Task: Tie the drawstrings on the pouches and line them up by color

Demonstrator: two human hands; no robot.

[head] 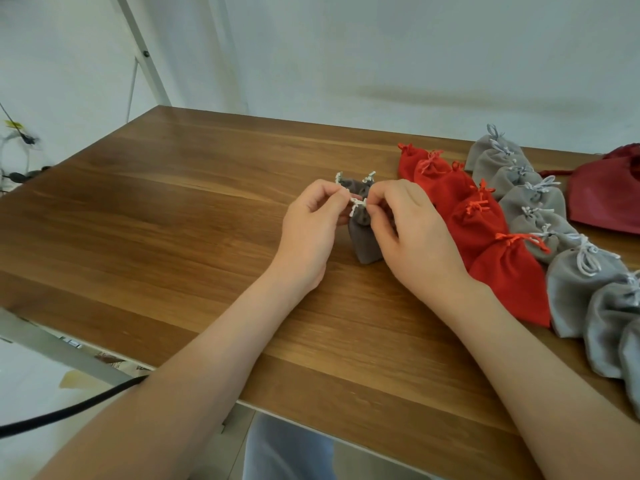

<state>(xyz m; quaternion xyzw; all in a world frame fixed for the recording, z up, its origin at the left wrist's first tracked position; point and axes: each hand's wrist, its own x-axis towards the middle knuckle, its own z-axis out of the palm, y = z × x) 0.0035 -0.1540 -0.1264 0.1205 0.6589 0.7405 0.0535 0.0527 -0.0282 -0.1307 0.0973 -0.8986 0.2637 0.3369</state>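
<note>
A small dark grey pouch (pixel 363 242) stands on the wooden table (pixel 166 216) between my hands. My left hand (pixel 310 230) pinches one end of its white drawstring (pixel 356 204) and my right hand (pixel 412 233) pinches the other end. A second dark grey pouch (pixel 353 185) with white cords lies just behind them, partly hidden by my fingers. To the right, several red pouches (pixel 474 216) with tied red cords lie in a diagonal row. Beside them runs a row of several light grey pouches (pixel 540 202) with tied white cords.
A larger dark red bag (pixel 609 199) lies at the far right edge. A white wall stands behind the table. A metal frame (pixel 145 53) rises at the back left, and a black cable (pixel 69 412) runs below the table's front edge.
</note>
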